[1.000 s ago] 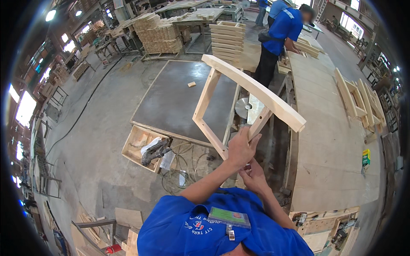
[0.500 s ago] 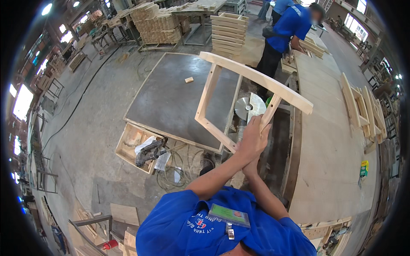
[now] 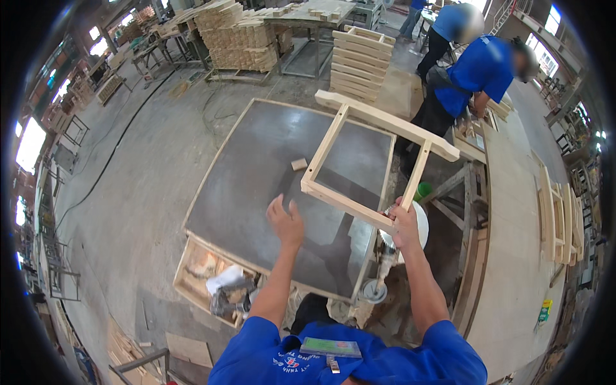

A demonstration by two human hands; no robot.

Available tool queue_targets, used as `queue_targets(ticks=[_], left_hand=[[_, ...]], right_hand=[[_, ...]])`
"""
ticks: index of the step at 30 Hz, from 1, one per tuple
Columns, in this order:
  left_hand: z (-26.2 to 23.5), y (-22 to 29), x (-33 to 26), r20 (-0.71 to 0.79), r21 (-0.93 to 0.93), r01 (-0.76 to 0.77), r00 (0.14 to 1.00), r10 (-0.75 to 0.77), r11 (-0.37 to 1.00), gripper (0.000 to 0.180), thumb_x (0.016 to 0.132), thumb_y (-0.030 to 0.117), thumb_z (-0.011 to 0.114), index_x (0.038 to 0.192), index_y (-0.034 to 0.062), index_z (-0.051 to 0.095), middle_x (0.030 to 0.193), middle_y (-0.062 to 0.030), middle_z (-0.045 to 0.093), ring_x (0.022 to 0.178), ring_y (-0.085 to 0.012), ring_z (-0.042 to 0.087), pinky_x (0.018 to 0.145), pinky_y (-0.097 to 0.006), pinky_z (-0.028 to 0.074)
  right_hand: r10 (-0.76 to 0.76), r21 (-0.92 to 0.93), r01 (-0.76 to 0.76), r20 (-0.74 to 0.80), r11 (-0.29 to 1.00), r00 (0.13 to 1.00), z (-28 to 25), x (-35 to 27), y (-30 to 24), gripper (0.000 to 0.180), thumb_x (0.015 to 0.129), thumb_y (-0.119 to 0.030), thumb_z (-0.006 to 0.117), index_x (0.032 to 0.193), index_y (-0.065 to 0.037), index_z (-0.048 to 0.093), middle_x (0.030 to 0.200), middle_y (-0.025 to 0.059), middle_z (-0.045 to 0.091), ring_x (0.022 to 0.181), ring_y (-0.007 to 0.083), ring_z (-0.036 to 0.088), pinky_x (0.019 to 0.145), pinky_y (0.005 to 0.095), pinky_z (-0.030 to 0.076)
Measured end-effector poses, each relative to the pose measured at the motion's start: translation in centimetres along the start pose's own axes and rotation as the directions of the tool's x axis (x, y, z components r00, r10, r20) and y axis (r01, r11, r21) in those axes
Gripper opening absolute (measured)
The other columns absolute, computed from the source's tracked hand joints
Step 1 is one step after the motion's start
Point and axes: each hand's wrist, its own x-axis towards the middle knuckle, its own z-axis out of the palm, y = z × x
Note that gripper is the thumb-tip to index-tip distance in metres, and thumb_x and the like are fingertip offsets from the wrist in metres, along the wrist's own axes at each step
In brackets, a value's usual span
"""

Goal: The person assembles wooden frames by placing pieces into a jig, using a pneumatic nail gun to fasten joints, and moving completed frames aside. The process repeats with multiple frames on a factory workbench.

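A pale wooden frame (image 3: 350, 202) is held up by one corner in my right hand (image 3: 405, 226), whose fingers wrap round the joint. It has a long, slightly curved rail on its far side and dark drilled holes in its side pieces. My left hand (image 3: 286, 221) is empty, fingers apart, above a dark-topped table (image 3: 240, 173). On that tabletop, ahead of my left hand, lies a small wooden block (image 3: 299, 164). Just beyond and below my right hand is a toothed circular saw blade (image 3: 387, 240), partly hidden, beside a white disc (image 3: 421, 224).
A wooden box (image 3: 186, 273) with a power tool (image 3: 232, 298) and white paper stands at the table's near left. To the right runs a long pale workbench (image 3: 513, 276) with wooden frames (image 3: 557, 218). Two people in blue work at the far right. Stacked frames (image 3: 360, 64) stand ahead.
My left hand has let go of the frame and moved left over the table. The frame is lower and turned, now in my right hand alone. My view has shifted.
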Motion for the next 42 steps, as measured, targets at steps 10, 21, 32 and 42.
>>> queue_targets(ticks=[10, 21, 32, 42], left_hand=[[10.8, -8.5, 3.1, 0.27, 0.486, 0.038, 0.944, -0.191, 0.873, 0.066, 0.104, 0.035, 0.062, 0.158, 0.0008, 0.046, 0.166, -0.0324, 0.031, 0.157, -0.0549, 0.024, 0.127, -0.066, 0.021], [13.7, -10.9, 2.8, 0.259, 0.576, 0.05, 0.936, -0.24, 0.816, 0.066, 0.102, 0.034, 0.063, 0.158, 0.004, 0.046, 0.168, -0.0266, 0.027, 0.159, -0.0514, 0.018, 0.128, -0.067, 0.018], [14.5, -11.3, 2.6, 0.249, 0.59, 0.044, 0.94, -0.234, 0.806, 0.071, 0.1, 0.032, 0.064, 0.161, 0.0073, 0.04, 0.168, -0.026, 0.028, 0.159, -0.0508, 0.018, 0.128, -0.068, 0.018], [14.7, -11.7, 2.2, 0.264, 0.597, 0.035, 0.935, -0.238, 0.802, 0.069, 0.1, 0.032, 0.064, 0.161, 0.0082, 0.041, 0.168, -0.0269, 0.027, 0.159, -0.0515, 0.018, 0.128, -0.067, 0.016]], right_hand=[[0.196, 0.052, -0.195, -0.019, 0.979, 0.98, 3.7, 24.8, 8.1, 0.034, 0.085, 0.006, 0.069, 0.114, -0.008, 0.056, 0.083, 0.0009, 0.054, 0.071, 0.0137, 0.056, 0.063, 0.0305, 0.049], [0.292, 0.0, -0.292, 0.019, 0.956, 0.956, 4.5, 38.8, 15.9, 0.03, 0.086, -0.001, 0.073, 0.109, -0.01, 0.057, 0.088, 0.0008, 0.056, 0.075, 0.0132, 0.057, 0.066, 0.0305, 0.05], [-0.062, -0.999, 0.001, -0.002, 0.045, 0.998, 4.6, 39.5, 15.5, 0.051, 0.09, -0.026, 0.073, 0.129, 0.004, 0.057, 0.107, 0.0229, 0.07, 0.106, 0.0429, 0.071, 0.092, 0.0523, 0.056], [-0.313, -0.884, 0.415, 0.465, -0.216, 0.828, 4.3, 33.8, 15.4, 0.065, 0.099, -0.025, 0.069, 0.155, 0.0, 0.047, 0.152, 0.0264, 0.051, 0.138, 0.0459, 0.052, 0.111, 0.0576, 0.046]])
